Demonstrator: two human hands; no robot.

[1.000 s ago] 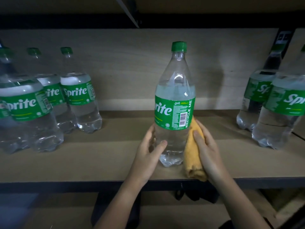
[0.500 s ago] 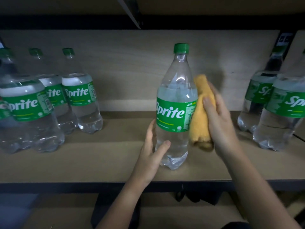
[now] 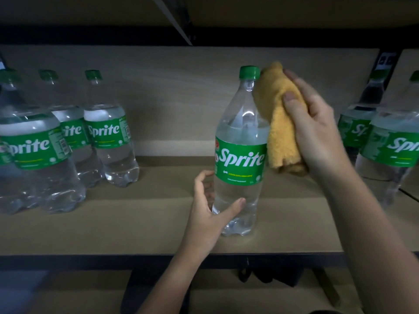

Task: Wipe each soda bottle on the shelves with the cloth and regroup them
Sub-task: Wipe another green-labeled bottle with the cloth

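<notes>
A clear Sprite bottle [image 3: 241,150] with a green cap and green label stands upright in the middle of the wooden shelf [image 3: 140,230]. My left hand [image 3: 209,214] curls around its lower part, thumb across the front. My right hand [image 3: 317,130] grips a bunched yellow cloth [image 3: 278,123] and presses it against the bottle's right shoulder and neck, just beside the cap.
Three Sprite bottles [image 3: 108,132] stand grouped at the shelf's left end, with part of another at the frame edge. Two more Sprite bottles [image 3: 394,143] stand at the right end. A black metal edge [image 3: 90,260] fronts the shelf, and a lower shelf lies below.
My right hand has carried the cloth up the bottle's right side, from the base to the neck. The bottle has turned so its label name faces me. My left hand stays low on it.
</notes>
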